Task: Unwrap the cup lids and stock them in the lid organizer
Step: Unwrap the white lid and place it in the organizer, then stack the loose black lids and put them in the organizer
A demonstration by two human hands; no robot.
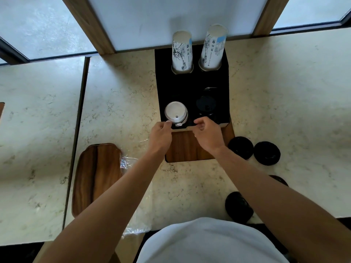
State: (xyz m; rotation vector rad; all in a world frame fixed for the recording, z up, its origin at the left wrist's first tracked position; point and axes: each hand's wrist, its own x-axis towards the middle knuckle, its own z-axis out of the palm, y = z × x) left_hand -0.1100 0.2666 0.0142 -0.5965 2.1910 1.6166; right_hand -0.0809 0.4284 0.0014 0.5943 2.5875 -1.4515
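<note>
Countertop [284, 95] of pale veined stone fills your view, smooth and matt, its near edge running under your arms and a dark seam dividing it on the left. Bare stone lies open left and right of the organizer.

The lid organizer [191, 88], a black rectangular block on a wooden base, stands at the far centre against the wall panel. Two tall printed paper cup stacks [196, 50] rise from its far wells.

A wooden tray [96, 177], oblong with rounded corners and glossy grain, lies near left. Crumpled clear plastic wrap [136, 196] spreads just beside its right edge, under your left forearm.

Loose black lids [253, 149], round and ridged, sit on the stone right of the organizer; more lie nearer you on the right.

White lids [175, 112] stand stacked in the near-left well; a dark lid stack [206, 106] fills the near-right well.

Your left hand [161, 132] pinches the near rim of the white stack. Your right hand [208, 132] hovers at the organizer's near edge, fingers loosely curled, holding nothing visible.
</note>
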